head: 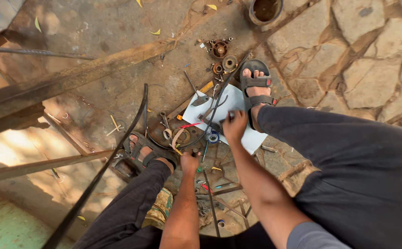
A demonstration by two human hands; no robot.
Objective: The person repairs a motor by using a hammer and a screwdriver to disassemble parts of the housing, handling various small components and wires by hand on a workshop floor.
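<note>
White paper sheet (238, 115) lies on stone floor (371, 69) between 2 sandalled feet. Right hand (234, 125) over sheet, grip clamped on small dark metal part (229, 115). Left hand (190, 161) lower, fingers curled together on thin tool; tool identity unclear. Black cable (143, 110) and metal discs (220, 49) nearby.

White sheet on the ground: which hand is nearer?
Right. The right hand is over the white sheet, gripping a small tool. The left hand is off its near-left edge.
</note>
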